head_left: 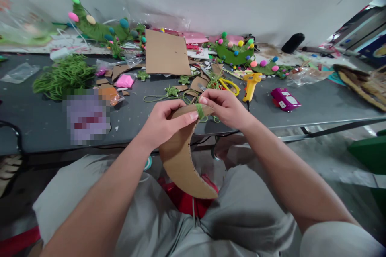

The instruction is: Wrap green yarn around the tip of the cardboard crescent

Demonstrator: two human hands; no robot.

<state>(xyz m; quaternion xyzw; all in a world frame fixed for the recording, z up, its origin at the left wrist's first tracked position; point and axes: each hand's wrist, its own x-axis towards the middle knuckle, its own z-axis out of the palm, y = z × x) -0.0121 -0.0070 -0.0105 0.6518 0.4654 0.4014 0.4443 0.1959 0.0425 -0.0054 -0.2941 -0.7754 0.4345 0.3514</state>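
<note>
Cardboard crescent (pixel 177 160) was held up just off the near edge of the counter (pixel 135 120), above the lap, wide curve hanging down and lower tip free. Band of green yarn (pixel 200 111) was wound round it near the upper tip.

Left hand (pixel 165 122) was closed on the upper part, thumb flat on the face, fingers behind. Right hand (pixel 227 108) was pinched at the narrow tip, right beside the band; could not tell if a loose strand was in that pinch too.

Handling, judged: light, fairly stiff when flat, but a hard squeeze would likely crease it, and the thin tips looked weakest. Inner edge looked rough, so probably decent grip there. Yarn seemed soft, apt to slide towards the tip if slack. Best hold: broad middle or just below the band, flat thumb against fingers; light pinch only at the tip.

Further out, on the counter: yellow-handled scissors (pixel 237 87) and glue gun (pixel 251 86) right of its middle, purple packet (pixel 286 99) farther right, yarn pile (pixel 64 76) on its left part, cardboard sheet (pixel 167 54) towards its back, green pompom crescent (pixel 232 54) at its back, right of the middle.
</note>
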